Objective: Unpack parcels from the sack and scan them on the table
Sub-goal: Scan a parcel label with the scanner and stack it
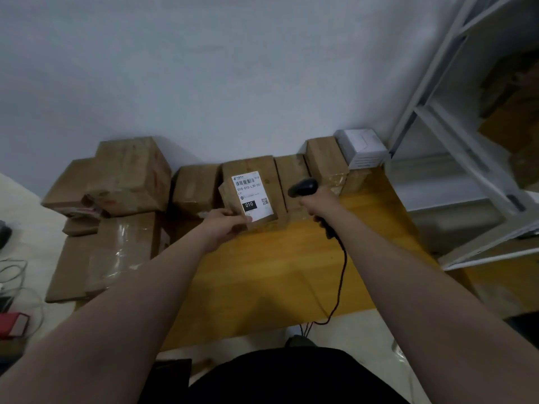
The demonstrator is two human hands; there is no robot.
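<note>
The brown cardboard parcel (264,167) in hand sits just above the middle of the frame, propped up on its lower edge at the far side of the yellow wooden table (277,275), its broad face tipped towards the camera. A white shipping label (253,196) covers much of that face; its long axis runs up and down the frame with a slight lean, and the barcode lies across its top end.

The left hand (224,225) grips the parcel's lower left corner, thumb on the front near the label's bottom edge, fingers curled behind. The right hand (319,204) is wrapped round the handle of a black handheld barcode scanner (303,186), whose black cord (341,266) trails down over the near table edge.

The scanner head is just right of the label, apart from it, about level with the barcode and aimed leftwards. The scan seems to turn on that line: the head looks set a little side-on to the label, so a small turn of either wrist would probably square them up.

Further out, plain cardboard boxes (128,176) are piled at the left, more cardboard boxes (325,158) stand along the wall behind, a white box (363,148) sits at the table's far right corner, and white metal shelving (455,158) fills the right of the frame. No sack is in view.
</note>
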